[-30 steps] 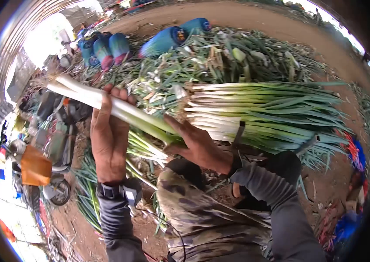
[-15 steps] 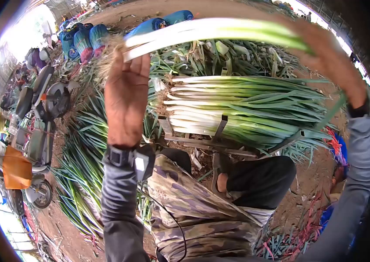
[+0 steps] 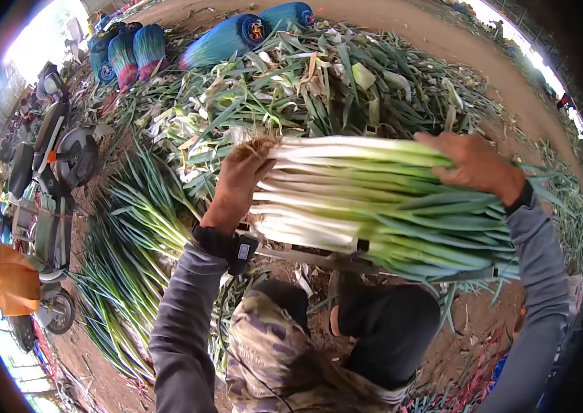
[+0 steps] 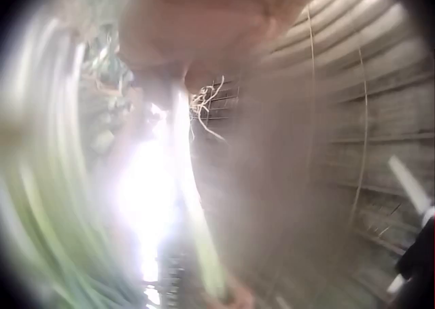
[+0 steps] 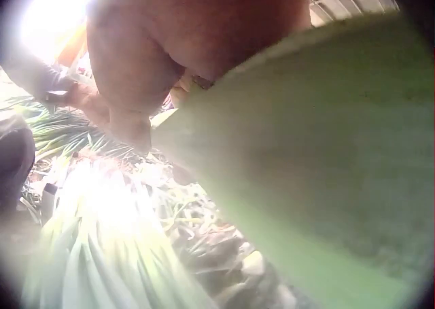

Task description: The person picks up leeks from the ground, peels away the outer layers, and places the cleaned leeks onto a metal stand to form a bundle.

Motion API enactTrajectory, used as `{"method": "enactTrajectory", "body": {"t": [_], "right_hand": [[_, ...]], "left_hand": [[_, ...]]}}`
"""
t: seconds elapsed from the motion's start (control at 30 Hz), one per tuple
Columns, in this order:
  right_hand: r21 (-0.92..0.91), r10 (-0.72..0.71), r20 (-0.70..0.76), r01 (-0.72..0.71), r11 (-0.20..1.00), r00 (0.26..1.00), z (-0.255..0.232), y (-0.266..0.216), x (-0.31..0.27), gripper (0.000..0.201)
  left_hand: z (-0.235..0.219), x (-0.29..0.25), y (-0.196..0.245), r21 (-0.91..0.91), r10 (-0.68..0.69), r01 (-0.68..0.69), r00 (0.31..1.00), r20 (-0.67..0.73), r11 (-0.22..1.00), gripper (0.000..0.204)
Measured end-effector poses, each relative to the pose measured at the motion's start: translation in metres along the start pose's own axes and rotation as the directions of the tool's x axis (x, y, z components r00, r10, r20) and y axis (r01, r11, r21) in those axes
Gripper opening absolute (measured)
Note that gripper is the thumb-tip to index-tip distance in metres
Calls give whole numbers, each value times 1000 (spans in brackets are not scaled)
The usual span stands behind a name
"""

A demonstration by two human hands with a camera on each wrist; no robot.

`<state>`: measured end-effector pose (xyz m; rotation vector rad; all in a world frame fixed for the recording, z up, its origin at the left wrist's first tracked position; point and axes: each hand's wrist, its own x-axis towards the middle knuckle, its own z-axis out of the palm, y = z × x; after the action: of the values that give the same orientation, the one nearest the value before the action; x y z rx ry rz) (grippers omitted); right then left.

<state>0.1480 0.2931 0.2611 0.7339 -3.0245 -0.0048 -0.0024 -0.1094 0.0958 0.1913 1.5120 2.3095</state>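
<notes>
In the head view a few large green onions point(image 3: 353, 148) lie level along the far side of a dense row of green onions point(image 3: 319, 213), white ends to the left. My left hand point(image 3: 240, 179) grips them at the root end, where pale roots point(image 4: 207, 105) stick out in the left wrist view. My right hand point(image 3: 473, 165) holds their green part, its fingers curled over it. Broad green leaves point(image 5: 312, 159) fill much of the right wrist view. The row rests on a metal rack point(image 3: 319, 260) in front of my knees.
A second heap of green onions point(image 3: 123, 275) lies on the ground at left. Beyond the rack is a mound of leaf trimmings point(image 3: 332, 89). Several blue net bundles point(image 3: 219, 49) lie behind it. A motorbike point(image 3: 50, 199) with an orange cover point(image 3: 17, 279) stands at far left.
The held green onions have come down from in front of me onto the rack's row. My right hand slid out along the leaves, then came down with them; my left hand now grips the root end.
</notes>
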Motion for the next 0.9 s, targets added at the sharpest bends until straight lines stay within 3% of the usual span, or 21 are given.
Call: {"method": "enactTrajectory", "body": {"t": [0.03, 0.07, 0.13, 0.2, 0.4, 0.53, 0.63, 0.73, 0.83, 0.9], "right_hand": [[37, 1, 27, -2, 999, 1000, 18, 6, 13, 68], [74, 0, 56, -4, 997, 998, 35, 12, 24, 67], [133, 13, 102, -27, 991, 995, 59, 21, 42, 66], [180, 42, 149, -69, 981, 988, 80, 28, 53, 65], [165, 29, 52, -38, 986, 998, 100, 36, 56, 55], [90, -11, -116, 21, 996, 993, 109, 39, 56, 42], [182, 34, -192, 2, 983, 981, 117, 39, 59, 31], [45, 5, -259, 7, 999, 966, 113, 34, 65, 24], [4, 62, -102, -62, 998, 993, 105, 26, 69, 20], [33, 69, -97, -66, 997, 993, 108, 30, 72, 20]], "left_hand": [[-9, 11, -12, 56, 47, -45, 998, -42, 997, 28], [-21, 21, -21, 287, 67, -42, 995, -79, 957, 28], [-30, 33, -21, 694, 126, -4, 984, -125, 720, 29], [-34, 39, -28, 793, 195, 6, 968, -156, 609, 34], [-40, 57, -50, 906, 435, -219, 900, 44, 363, 29], [-32, 51, -53, 916, 476, -241, 877, 64, 320, 26], [-33, 45, -58, 927, 469, -273, 874, 127, 258, 29], [-28, 43, -53, 931, 435, -243, 894, 106, 274, 34], [-28, 48, -57, 949, 447, -225, 888, 105, 223, 42], [-31, 50, -59, 948, 475, -255, 869, 139, 190, 47]]}}
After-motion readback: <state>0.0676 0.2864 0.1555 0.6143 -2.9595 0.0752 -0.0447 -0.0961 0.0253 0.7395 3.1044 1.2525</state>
